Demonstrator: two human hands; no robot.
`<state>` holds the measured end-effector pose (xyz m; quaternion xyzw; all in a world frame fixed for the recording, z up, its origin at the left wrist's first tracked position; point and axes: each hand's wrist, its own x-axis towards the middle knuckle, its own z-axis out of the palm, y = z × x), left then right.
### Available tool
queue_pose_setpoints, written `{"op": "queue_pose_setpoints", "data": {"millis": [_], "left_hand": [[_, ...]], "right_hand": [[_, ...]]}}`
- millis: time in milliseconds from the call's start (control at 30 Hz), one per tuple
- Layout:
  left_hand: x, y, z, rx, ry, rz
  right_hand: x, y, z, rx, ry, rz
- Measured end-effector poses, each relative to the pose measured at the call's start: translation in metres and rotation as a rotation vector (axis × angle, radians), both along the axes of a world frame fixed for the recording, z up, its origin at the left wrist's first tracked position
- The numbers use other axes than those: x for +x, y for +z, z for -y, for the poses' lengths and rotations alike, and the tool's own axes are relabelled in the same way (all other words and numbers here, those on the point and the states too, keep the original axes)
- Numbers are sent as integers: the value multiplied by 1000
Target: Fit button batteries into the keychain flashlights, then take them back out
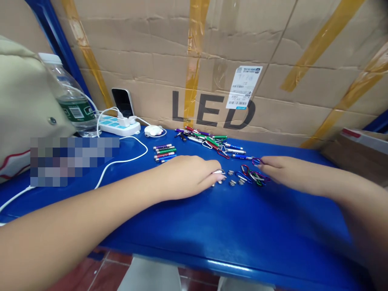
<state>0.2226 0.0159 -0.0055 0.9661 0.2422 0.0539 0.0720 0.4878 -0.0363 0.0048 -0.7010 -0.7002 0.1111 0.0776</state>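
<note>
My left hand is closed in a pinch at the middle of the blue table, with a small silver piece between thumb and fingers. Beside its fingertips lie several small round silver pieces, perhaps button cells. My right hand pinches a purple carabiner clip close to the end of a blue penlight; whether the two are joined I cannot tell. Below it is a small heap of coloured carabiner clips. Behind my hands lies a pile of coloured penlights. Several more penlights lie in a row beyond my left wrist.
A large cardboard box stands along the back of the table. At the left are a cream bag, a water bottle, a power strip, white cables and a phone. Another box is at the right.
</note>
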Motion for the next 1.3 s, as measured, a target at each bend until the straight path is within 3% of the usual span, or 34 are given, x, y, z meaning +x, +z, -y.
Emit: {"op": "queue_pose_setpoints", "data": {"millis": [100,200,333,400,500,600,700,800,900,1000,1300], "left_hand": [[-1,4,-2,-7,7,-7],[0,5,-1,-25,4,-24],[0,6,-2,-28,12,-13],[-1,6,-2,-21,18,10],[0,4,-2,7,-23,85],[2,1,-2,76,-97,163],[3,-2,-3,152,-129,191],[3,-3,-5,262,-125,182],[3,-4,-5,441,-113,108],[6,-4,-4,546,-78,34],[11,-5,-3,255,-5,67]], "right_hand": [[6,3,-1,-190,18,86],[2,6,0,-270,-32,112],[5,7,0,-174,-170,148],[3,7,0,-79,-173,130],[-16,4,4,-19,-31,-127],[-47,-3,10,-171,101,-568],[-71,-12,15,-297,88,-946],[-78,-15,16,-423,89,-1166],[-75,-14,15,-490,78,-1240],[-74,-14,13,-433,48,-1250],[-85,-24,9,-282,2,-1236]]}}
